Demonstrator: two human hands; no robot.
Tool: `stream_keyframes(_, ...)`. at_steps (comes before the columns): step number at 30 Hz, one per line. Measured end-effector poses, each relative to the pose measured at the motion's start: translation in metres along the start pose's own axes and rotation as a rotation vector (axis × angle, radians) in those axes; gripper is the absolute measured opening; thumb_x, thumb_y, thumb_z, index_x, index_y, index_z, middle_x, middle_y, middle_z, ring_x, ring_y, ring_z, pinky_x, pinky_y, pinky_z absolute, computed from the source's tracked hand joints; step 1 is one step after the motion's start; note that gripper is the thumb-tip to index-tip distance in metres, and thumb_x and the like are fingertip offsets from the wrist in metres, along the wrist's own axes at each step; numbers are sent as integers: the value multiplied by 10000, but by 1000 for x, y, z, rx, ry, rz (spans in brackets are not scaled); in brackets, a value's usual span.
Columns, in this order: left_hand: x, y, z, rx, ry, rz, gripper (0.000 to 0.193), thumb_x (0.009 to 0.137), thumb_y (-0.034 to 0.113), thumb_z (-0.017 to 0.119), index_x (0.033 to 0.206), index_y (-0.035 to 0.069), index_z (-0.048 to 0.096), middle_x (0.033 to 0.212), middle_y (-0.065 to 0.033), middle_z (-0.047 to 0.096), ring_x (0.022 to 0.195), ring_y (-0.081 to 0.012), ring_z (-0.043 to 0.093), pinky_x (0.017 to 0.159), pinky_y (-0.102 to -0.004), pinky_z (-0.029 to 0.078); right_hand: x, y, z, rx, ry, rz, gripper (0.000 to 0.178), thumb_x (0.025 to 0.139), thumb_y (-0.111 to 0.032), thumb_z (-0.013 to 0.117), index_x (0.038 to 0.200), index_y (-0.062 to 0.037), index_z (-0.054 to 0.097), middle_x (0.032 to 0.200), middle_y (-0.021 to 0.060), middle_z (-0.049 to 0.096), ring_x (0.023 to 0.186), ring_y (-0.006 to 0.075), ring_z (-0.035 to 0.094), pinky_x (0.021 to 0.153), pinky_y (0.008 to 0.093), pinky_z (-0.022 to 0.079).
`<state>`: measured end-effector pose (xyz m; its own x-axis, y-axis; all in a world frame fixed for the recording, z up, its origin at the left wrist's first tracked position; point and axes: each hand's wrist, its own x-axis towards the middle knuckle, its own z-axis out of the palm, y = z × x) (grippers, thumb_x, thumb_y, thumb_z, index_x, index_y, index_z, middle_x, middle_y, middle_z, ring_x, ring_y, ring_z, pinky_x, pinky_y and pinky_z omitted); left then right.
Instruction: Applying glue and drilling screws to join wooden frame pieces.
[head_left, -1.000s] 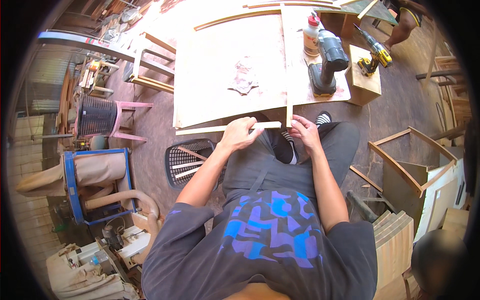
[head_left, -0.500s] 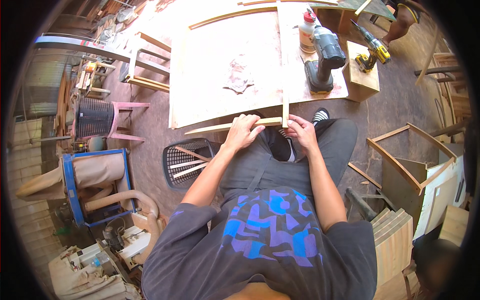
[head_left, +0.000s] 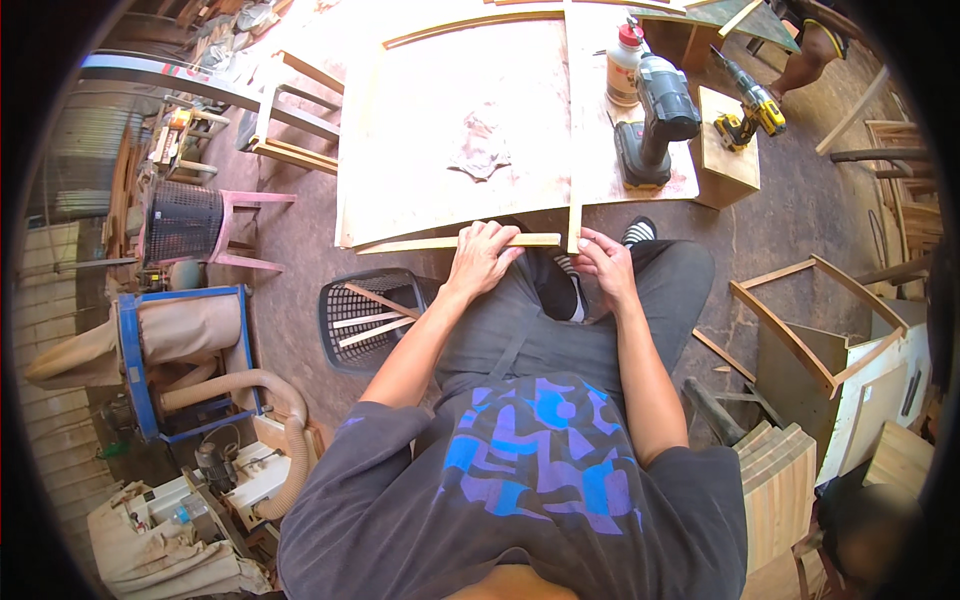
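My left hand is closed over a short, pale wooden strip that lies crosswise above my lap. Its right end stops just short of a long wooden strip, with a narrow gap between them. My right hand pinches the near end of that long strip, which runs away from me over the white work board. A crumpled pale cloth or glove lies on the board. Right of the long strip stand a grey cordless driver and a bottle with a red cap.
A yellow-black drill rests on a wooden box. By my left leg is a dark plastic basket with several wood strips inside. A wooden frame leans at right. A co-worker's leg shows at the far right.
The short strip's right end has come slightly away from the long strip, and its left end has swung farther from me. Both hands keep hold. The view has shifted a little.
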<state>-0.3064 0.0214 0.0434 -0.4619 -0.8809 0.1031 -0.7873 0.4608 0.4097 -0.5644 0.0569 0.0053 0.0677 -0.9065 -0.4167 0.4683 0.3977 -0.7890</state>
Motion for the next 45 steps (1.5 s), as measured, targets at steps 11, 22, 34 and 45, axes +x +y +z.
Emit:
stream_keyframes(11, 2, 9, 4, -21, -1, -35, 320, 909, 288, 703, 1183, 132, 651, 1011, -55, 601, 1042, -283, 537, 954, -440, 384, -4, -2, 2, -22, -13, 12, 405, 952, -166, 687, 1290, 53, 641, 935, 62, 725, 742, 99, 662, 679, 230, 541)
stream_keyframes(22, 0, 7, 8, -35, 11, -29, 317, 905, 277, 704, 1187, 142, 653, 1013, -57, 596, 1043, -283, 539, 955, -441, 388, -4, -2, 1, -10, -20, 22, 410, 956, -183, 692, 1291, 48, 642, 951, 68, 731, 746, 98, 664, 677, 234, 538)
stream_keyframes(34, 5, 23, -7, 76, 18, 52, 281, 962, 363, 632, 1174, 183, 668, 942, -59, 592, 957, -270, 581, 859, -430, 445, -6, 1, -11, 7, -55, 16, 421, 971, -133, 658, 1329, 79, 596, 951, 82, 723, 725, 99, 672, 678, 230, 575)
stream_keyframes(45, 18, 29, -11, -10, -148, 244, 231, 964, 358, 627, 1047, 143, 607, 855, -79, 596, 775, -306, 679, 604, -444, 512, -13, -2, -46, -25, -28, 54, 390, 969, -85, 647, 1315, 90, 606, 910, 65, 682, 667, 61, 587, 599, 182, 490)
